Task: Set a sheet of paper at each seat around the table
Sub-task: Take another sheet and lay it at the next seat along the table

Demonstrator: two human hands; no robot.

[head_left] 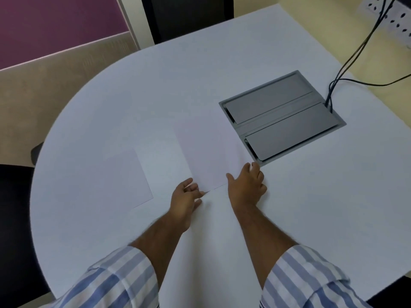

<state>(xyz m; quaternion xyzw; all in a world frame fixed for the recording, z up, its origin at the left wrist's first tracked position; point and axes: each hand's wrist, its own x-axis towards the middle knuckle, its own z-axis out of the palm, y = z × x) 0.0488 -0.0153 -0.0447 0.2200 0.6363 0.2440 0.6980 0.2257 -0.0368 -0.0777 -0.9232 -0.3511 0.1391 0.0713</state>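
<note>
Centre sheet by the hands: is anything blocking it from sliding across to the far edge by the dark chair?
Nothing visible does. The centre sheet lies flat under both hands, with bare table beyond it up to the dark chair. The grey cable box lies off to its right, the other sheet to its left.

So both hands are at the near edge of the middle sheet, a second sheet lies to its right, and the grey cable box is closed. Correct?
Not quite. In the head view the second sheet lies left of the middle sheet, not right. Both hands, left hand and right hand, are at its near edge; the grey cable box is closed.
</note>
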